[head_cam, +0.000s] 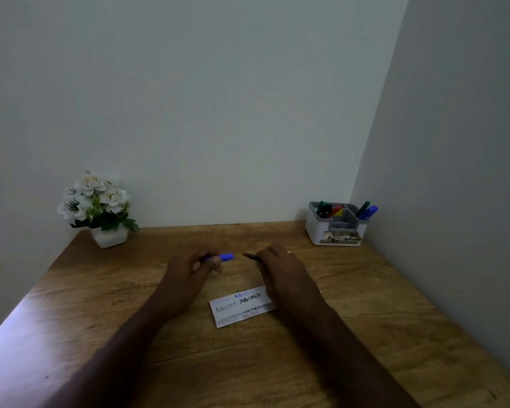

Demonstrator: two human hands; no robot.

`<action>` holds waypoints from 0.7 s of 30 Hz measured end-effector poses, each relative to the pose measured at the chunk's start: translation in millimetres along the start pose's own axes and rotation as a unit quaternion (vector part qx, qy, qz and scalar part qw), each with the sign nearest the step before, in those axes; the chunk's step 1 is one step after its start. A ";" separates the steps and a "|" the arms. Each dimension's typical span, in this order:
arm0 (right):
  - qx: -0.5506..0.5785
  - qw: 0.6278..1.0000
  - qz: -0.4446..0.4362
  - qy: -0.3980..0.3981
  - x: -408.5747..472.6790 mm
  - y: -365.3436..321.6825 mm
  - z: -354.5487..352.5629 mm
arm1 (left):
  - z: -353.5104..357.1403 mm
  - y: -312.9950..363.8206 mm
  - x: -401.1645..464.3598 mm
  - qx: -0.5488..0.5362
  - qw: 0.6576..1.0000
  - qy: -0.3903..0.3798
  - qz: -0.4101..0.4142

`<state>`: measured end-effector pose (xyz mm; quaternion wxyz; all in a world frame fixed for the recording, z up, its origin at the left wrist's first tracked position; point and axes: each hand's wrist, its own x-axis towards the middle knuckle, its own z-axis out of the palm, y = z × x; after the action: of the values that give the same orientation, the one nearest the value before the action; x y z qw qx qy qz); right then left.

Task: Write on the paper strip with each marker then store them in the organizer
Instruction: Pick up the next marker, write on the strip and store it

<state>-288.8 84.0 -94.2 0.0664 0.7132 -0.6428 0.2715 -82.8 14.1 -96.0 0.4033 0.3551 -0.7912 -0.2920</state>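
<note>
Paper strip (242, 306): lower centre of frame, flat on the desk (100, 304), lettered in several inks. Blue cap (226, 257): pinched in our left hand (189, 269), just above the strip. Marker (249, 256): gripped in our right hand (280, 269), tip facing the cap, apart; we judge capping or uncapping. Organizer (336, 228): right of centre, against the wall, holding markers. Flower pot (106, 213): left.
</note>
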 end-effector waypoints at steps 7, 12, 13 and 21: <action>0.249 0.953 0.017 0.171 -7.3 10.3 -16.3 | 4.2 -5.6 -4.8 -0.008 1.000 -0.021 0.003; 0.515 0.837 0.118 0.143 -8.5 16.6 -18.3 | 14.7 -14.0 -4.4 0.118 0.992 -0.048 0.003; 0.544 0.821 0.116 0.130 -8.7 18.6 -19.3 | 15.9 -13.2 -4.7 0.128 0.990 -0.053 0.007; 0.401 0.894 0.177 0.091 -13.6 17.5 -6.0 | 20.6 -8.6 -6.5 0.192 0.976 -0.099 0.020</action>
<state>-307.6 95.8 -100.1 -0.2161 0.5259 -0.5861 0.5772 -94.6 18.0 -115.6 0.2528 0.3795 -0.8755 -0.1599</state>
